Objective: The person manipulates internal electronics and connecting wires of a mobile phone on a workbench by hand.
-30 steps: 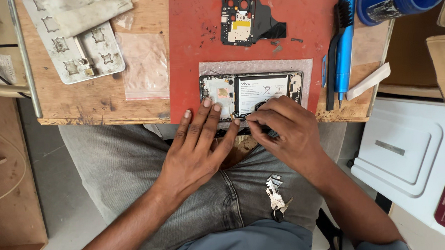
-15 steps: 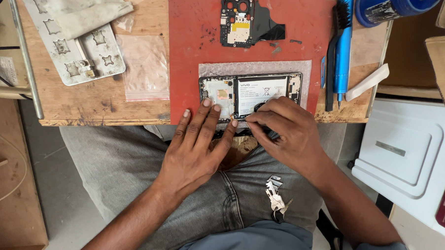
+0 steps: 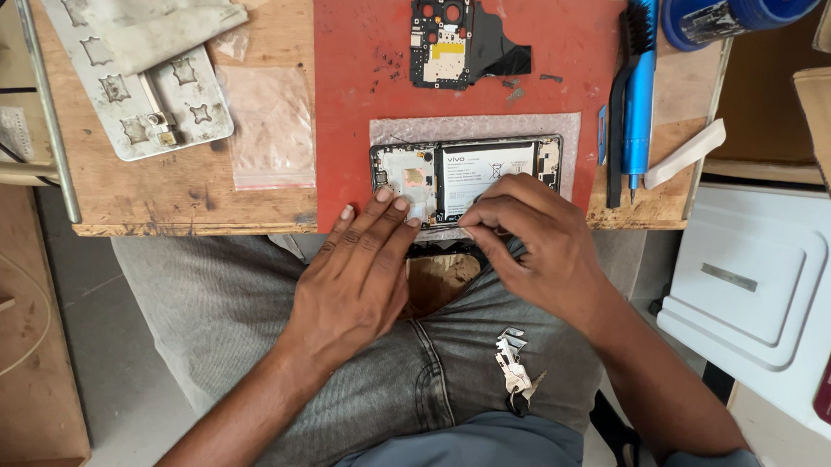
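Now the left hand [image 3: 362, 272] lies flat, fingers spread, on the opened phone [image 3: 466, 175] — the right hand [image 3: 536, 243] curls, grip pinching its lower edge.

Scuffed wooden bench [image 3: 175, 191] under red mat [image 3: 356, 125], grey metal plate [image 3: 144, 96], clear bag [image 3: 269, 128], blue tool [image 3: 642, 69].

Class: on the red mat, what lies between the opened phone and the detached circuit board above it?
In the head view, only bare red mat and tiny dark screws separate the opened phone from the detached circuit board.

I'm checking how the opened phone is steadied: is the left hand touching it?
Touching. The head view shows the left hand with fingertips pressed on the opened phone at its near edge.
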